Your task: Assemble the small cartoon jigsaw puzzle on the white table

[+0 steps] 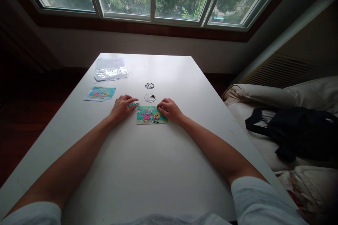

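Note:
A small jigsaw puzzle [148, 116] with cartoon figures on a green background lies on the white table in front of me. Its upper left corner has an uneven edge. My left hand [123, 107] has its thumb and fingers around a small section of green puzzle pieces [134, 104], right beside that corner. On the other side, my right hand [169, 110] rests with curled fingers on the puzzle's upper right edge. A printed picture sheet [101, 93] with similar cartoon figures lies to the left of my left hand.
Two round, silvery discs [150, 97] lie beyond the puzzle. Papers with a clear plastic sleeve [111, 69] are at the far left of the white table [148, 168]. To the right is a pale sofa [264, 95] with a black bag or garment [303, 133] on it.

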Tool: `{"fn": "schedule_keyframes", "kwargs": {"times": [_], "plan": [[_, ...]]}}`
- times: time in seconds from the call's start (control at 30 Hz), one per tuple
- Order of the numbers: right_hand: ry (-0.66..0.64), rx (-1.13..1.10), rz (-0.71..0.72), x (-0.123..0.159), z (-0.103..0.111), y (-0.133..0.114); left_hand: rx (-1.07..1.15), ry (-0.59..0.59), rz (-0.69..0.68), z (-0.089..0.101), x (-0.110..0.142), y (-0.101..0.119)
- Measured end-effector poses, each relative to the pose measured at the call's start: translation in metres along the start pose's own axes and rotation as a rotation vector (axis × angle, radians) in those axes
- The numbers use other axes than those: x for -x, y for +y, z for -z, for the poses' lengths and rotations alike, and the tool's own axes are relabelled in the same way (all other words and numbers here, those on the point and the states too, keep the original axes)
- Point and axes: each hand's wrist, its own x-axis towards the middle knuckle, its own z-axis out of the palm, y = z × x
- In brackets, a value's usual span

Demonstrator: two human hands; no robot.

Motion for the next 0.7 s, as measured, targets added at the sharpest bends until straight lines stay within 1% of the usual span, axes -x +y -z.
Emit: {"fn": "schedule_keyframes", "kwargs": {"times": [0.2, 0.43, 0.7], "plan": [[0.002, -0.002, -0.005, 0.0002, -0.0002, -0.0006, -0.010, -0.026, -0.028, -0.0001, 0.0002, 0.0007], [0.002, -0.003, -0.001, 0.0004, 0.0011, -0.0017, 0.028, 0.009, -0.016, 0.0015, 0.0000, 0.0042], [-0.003, 0.003, -0.009, -0.0001, 0.0008, -0.0018, 0.076, 0.010, 0.008, 0.0017, 0.0004, 0.0101]]}}
